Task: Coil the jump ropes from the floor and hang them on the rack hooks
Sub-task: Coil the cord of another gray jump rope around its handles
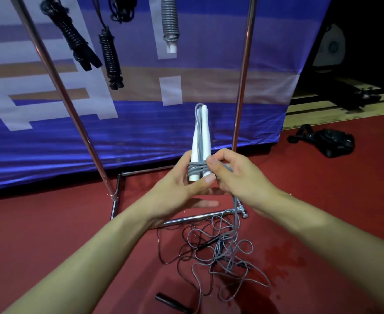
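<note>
I see my left grip (186, 177) curled round the lower end of the two white handles (201, 137), which stand upright side by side, thumb pressed across their front. A few turns of grey rope (196, 171) are wound tightly round the handles right at that grip. My right grip (234, 171) sits just beside it, touching, its thumb and fingers pinching the grey rope where it leaves the wraps. From under the right grip the rope drops straight down to a loose tangle of grey and black rope (218, 252) on the red floor (50, 234), below both grips. A black handle (170, 302) lies on the floor nearer to me than the tangle. Above and beyond the grips, the metal rack (243, 71) carries coiled ropes: two black bundles (110, 57) up to the left and a grey-and-white one (170, 23) almost straight above.
</note>
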A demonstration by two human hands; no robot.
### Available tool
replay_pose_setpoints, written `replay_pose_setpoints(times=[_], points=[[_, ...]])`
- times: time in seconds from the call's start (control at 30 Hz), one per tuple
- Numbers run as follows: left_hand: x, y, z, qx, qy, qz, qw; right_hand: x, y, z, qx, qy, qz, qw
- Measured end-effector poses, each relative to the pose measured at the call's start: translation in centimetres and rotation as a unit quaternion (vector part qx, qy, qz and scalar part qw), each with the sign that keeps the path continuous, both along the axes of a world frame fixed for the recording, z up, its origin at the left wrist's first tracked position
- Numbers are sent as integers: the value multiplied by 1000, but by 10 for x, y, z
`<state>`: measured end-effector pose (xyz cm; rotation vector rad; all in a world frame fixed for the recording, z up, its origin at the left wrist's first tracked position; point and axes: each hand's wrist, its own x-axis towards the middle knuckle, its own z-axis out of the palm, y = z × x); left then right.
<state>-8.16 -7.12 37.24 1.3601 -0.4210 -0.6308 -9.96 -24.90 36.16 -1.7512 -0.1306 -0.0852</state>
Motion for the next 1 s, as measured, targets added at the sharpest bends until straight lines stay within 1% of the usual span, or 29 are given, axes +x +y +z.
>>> replay_pose_setpoints(times=[0.13,0.17,0.23,0.27,0.33,0.4,0.53,0.73,0.83,0.9,0.97,1.0], points=[[-1,4,5,-26,25,-51,998,-8,-1,4,-23,-15,16,999],[-1,5,6,-24,19,-57,998,-11,-1,5,-18,-15,21,1000],[-1,7,7,2,-32,-30,999,-15,-2,7,-10,-16,20,1000],[-1,8,7,19,-62,-9,998,-16,-2,9,-22,-24,15,999],[0,11,8,43,-98,8,994,-18,-4,12,-96,-52,3,994],[-2,15,11,59,-111,-11,992,-20,-7,15,-149,-64,-1,987],[-5,19,13,57,-103,-25,993,-24,-8,20,-168,-68,19,983],[-3,18,10,45,-75,-59,994,-20,-12,18,-199,-32,11,980],[-1,17,6,57,-85,-68,992,-20,-14,19,-247,-44,-9,968],[0,17,5,64,-95,-66,991,-23,-13,21,-251,-38,-22,967],[1,18,4,61,-101,-68,991,-26,-12,25,-262,-34,2,964],[1,18,4,61,-104,-71,990,-27,-11,25,-265,-17,25,964]])
